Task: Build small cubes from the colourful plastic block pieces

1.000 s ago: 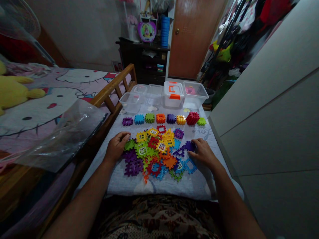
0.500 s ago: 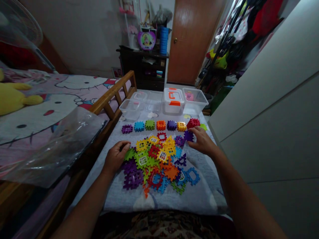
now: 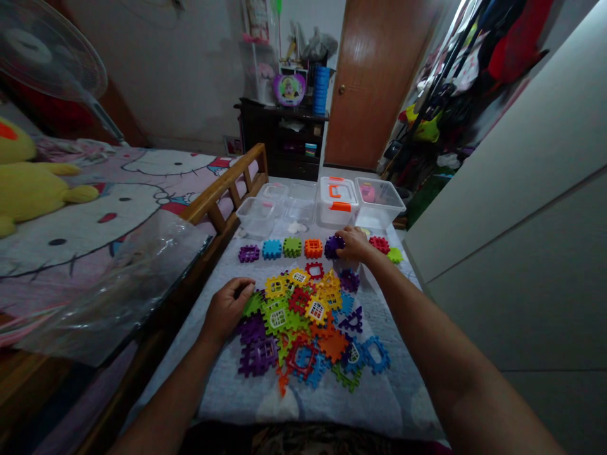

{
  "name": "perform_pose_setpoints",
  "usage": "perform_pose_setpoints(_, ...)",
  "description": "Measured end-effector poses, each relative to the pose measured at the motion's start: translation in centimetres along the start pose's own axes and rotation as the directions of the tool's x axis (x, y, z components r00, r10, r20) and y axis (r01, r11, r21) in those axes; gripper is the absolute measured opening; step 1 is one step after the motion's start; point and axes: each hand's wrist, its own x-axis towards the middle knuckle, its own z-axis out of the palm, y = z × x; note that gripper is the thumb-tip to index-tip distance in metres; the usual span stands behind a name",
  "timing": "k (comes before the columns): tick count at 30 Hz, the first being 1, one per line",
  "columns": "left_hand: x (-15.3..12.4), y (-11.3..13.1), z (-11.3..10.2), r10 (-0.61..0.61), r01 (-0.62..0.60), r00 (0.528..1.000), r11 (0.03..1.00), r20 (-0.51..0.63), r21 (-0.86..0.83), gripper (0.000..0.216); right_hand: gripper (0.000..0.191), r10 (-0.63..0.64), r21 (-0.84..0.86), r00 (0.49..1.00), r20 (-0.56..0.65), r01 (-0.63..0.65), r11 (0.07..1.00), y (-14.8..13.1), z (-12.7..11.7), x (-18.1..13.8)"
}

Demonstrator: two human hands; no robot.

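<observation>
My right hand [image 3: 355, 244] is at the row of small stacks, its fingers closed at a dark purple stack of plastic building tiles [image 3: 333, 247]. The purple tile it carries is partly hidden by the fingers and cannot be told apart from the stack. My left hand [image 3: 228, 308] rests on the cloth, fingers loosely curved and thumb apart, beside a green tile [image 3: 253, 305] at the pile's left edge. The pile of notched tiles holds yellow window tiles [image 3: 276, 287], purple tiles [image 3: 258, 357], an orange tile [image 3: 332, 345] and a blue frame tile [image 3: 376, 354].
Along the row sit purple [image 3: 249, 253], light blue [image 3: 272, 249], green [image 3: 292, 247], orange [image 3: 313, 248] and red stacks [image 3: 379, 244]. Behind them stand a lidded clear box [image 3: 337, 201] and an open clear box [image 3: 379, 201]. A wooden bed rail [image 3: 213, 202] borders the left.
My right hand has moved left with the purple tile, from near the red stack to the purple stack, now covering the yellow one. My left hand stays by the pile. The view has shifted slightly.
</observation>
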Motion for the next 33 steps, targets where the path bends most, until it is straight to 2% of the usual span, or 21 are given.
perform_pose_setpoints(7,0.0,0.3,0.0,0.008,-0.008,1.0,1.0,0.006,0.011,0.036,0.048,-0.013,0.008,0.998,0.058,0.013,1.0,0.2,0.4,0.4)
perform_pose_setpoints(15,0.0,0.0,0.0,0.009,-0.01,1.0,0.999,0.012,0.038,0.036,0.051,-0.017,0.03,0.998,0.063,0.015,0.999,-0.2,0.3,0.3)
perform_pose_setpoints(17,0.0,-0.1,0.1,0.006,-0.006,1.0,0.999,0.009,0.044,0.036,0.056,-0.019,0.055,1.0,0.011,0.018,0.998,-0.1,0.0,-0.3)
perform_pose_setpoints(19,0.0,-0.1,0.1,0.0,0.0,1.0,0.999,0.006,0.05,0.036,0.058,-0.03,0.107,0.995,-0.094,0.04,0.993,0.1,-0.3,-1.4)
perform_pose_setpoints(21,0.0,-0.1,0.1,-0.003,0.003,1.0,0.998,0.003,0.057,0.035,0.052,-0.037,0.185,0.976,-0.214,0.078,0.98,0.5,-0.1,-3.3)
perform_pose_setpoints(23,0.0,-0.1,0.0,0.002,-0.002,1.0,0.998,0.004,0.061,0.035,0.04,-0.02,0.276,0.959,-0.283,0.101,0.956,0.9,0.7,-5.7)
perform_pose_setpoints(25,0.0,-0.1,0.0,0.008,-0.008,1.0,0.998,0.006,0.061,0.035,0.032,-0.002,0.34,0.966,-0.26,0.094,0.936,1.2,2.3,-8.2)
perform_pose_setpoints(29,-0.1,0.1,0.0,0.003,-0.003,1.0,0.998,0.008,0.062,0.036,0.044,0.064,0.373,0.964,-0.259,0.039,0.927,1.4,5.9,-11.8)
perform_pose_setpoints(33,-0.1,0.3,0.0,-0.001,0.0,1.0,0.999,0.004,0.044,0.036,0.05,0.118,0.41,0.949,-0.293,0.013,0.912,1.2,7.7,-12.9)
